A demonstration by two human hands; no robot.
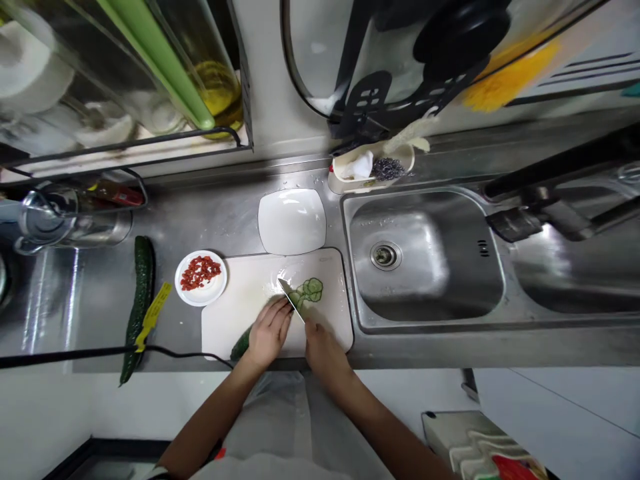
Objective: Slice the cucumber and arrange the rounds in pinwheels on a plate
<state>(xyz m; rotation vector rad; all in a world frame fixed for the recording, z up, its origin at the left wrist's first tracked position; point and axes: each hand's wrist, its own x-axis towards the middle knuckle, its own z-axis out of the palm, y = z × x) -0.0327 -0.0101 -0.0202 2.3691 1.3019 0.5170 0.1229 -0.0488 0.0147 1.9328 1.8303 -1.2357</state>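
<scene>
My left hand (270, 331) is wrapped over a dark green cucumber (241, 345) on the white cutting board (225, 320), its fingers bent near the cut end. In my right hand (323, 348) is a kitchen knife (291, 300), its blade slanting up and left right beside my left fingertips. The knife's handle is hidden in the fist. Several thin cucumber slices (313, 289) lie overlapping to the right of the blade. Past the board's far edge sits a white square plate (293, 221) with nothing on it.
A small white dish (220, 293) of red pieces stands at the board's left corner. Farther left lies a whole cucumber (141, 287) beside a black cable (90, 353) with a yellow tag (156, 308). To the right is a steel sink (425, 260) with a faucet (530, 217); a caddy (340, 177) stands behind.
</scene>
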